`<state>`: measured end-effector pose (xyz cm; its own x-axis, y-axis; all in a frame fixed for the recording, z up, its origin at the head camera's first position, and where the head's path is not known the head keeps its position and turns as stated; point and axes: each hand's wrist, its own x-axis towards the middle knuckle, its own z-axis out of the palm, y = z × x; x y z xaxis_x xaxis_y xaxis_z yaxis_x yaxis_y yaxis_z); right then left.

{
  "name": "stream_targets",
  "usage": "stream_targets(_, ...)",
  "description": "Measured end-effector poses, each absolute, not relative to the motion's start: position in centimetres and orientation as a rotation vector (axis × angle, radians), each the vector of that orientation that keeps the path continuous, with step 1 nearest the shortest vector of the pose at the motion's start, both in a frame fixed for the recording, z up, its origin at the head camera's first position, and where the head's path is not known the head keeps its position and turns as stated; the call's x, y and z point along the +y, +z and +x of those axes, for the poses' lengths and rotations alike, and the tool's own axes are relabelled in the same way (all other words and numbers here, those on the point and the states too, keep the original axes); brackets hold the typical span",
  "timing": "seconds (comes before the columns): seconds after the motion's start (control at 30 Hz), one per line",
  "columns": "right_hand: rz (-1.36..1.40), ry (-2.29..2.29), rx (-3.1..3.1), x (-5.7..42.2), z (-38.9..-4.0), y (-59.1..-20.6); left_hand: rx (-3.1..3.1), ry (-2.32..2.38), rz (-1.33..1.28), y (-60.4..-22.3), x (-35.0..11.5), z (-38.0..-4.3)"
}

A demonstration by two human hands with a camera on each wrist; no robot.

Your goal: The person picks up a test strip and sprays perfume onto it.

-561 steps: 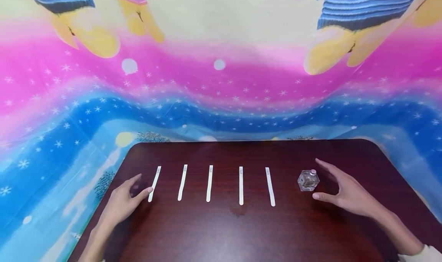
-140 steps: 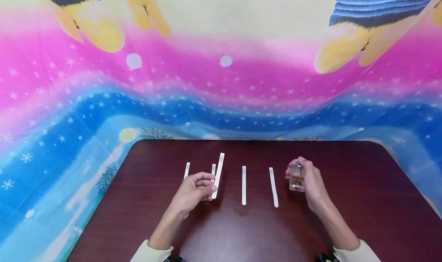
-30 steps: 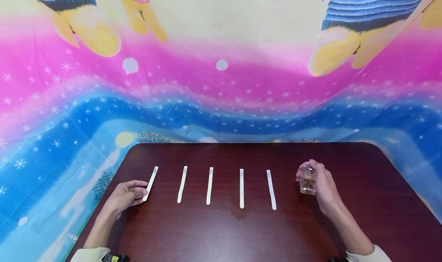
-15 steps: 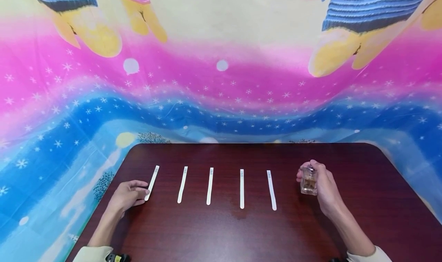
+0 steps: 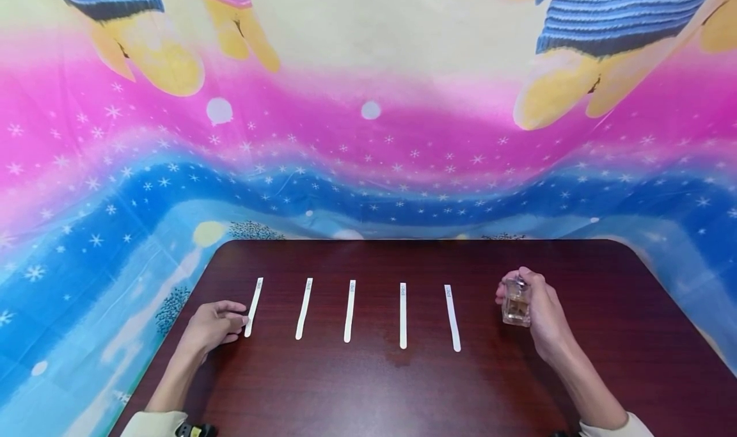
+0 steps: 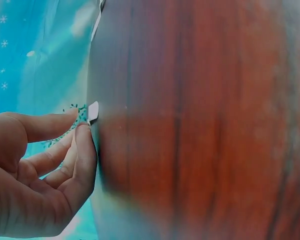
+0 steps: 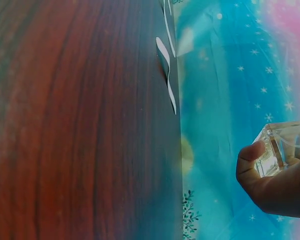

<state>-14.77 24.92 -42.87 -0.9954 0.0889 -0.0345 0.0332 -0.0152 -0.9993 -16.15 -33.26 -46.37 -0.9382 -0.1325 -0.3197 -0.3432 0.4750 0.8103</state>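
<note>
My left hand (image 5: 212, 327) is beside the leftmost white paper test strip (image 5: 254, 308), which lies on the table. Its fingertips are at the strip's left edge; in the left wrist view, thumb and forefinger stand apart with the strip's end (image 6: 93, 111) just beyond them. My right hand (image 5: 547, 318) grips a square glass perfume bottle (image 5: 515, 304) holding amber liquid. A digit rests on the bottle's top. In the right wrist view the clear bottle (image 7: 290, 142) is partly hidden by the fingers.
Several more white strips, such as the middle one (image 5: 349, 311) and the rightmost one (image 5: 452, 318), lie spaced in a row on the dark red-brown table (image 5: 368, 386). Behind it hangs a colourful printed cloth (image 5: 368, 155).
Over the last second, the left hand has lowered the strip and let it go on the table's left side. Before that, it carried a strip near the middle. The right hand has gripped the bottle.
</note>
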Motion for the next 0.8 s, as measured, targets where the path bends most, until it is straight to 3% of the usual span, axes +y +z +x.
stream_targets(0.8, -0.133, 2.221, -2.166, 24.6, -14.6, -42.8, 2.446, 1.567, -0.284, -46.6, -25.3, -16.0)
